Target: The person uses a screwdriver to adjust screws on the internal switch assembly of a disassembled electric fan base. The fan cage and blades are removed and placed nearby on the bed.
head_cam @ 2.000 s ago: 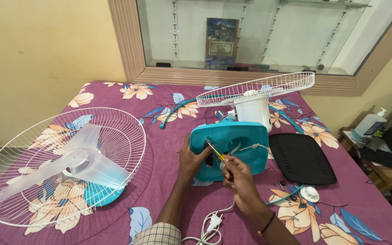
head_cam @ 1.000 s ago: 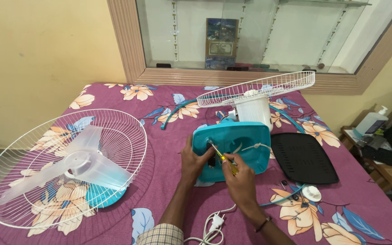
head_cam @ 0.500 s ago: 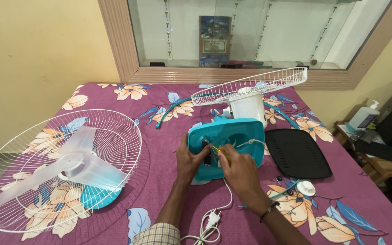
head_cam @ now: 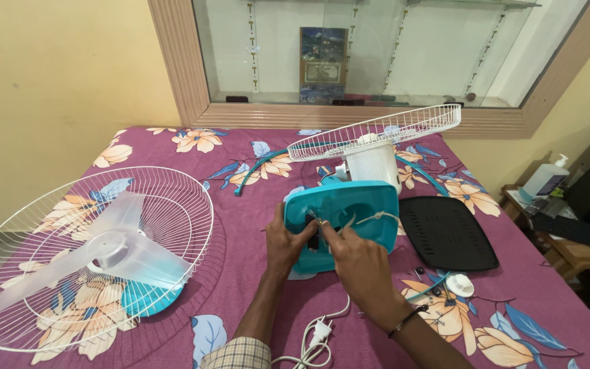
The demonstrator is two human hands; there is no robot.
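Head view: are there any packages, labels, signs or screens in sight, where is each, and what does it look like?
Pump bottle: on the small side table at right, white with a blue label.
Framed picture: upright behind the glass of the wall niche, rectangular, blue and dark tones, a paler panel below.
No screen that I can make out.

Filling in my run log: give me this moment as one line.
left hand: grips teal fan base | right hand: fingers in its open underside, tool unclear | black cover: lying beside | blade: on white grille
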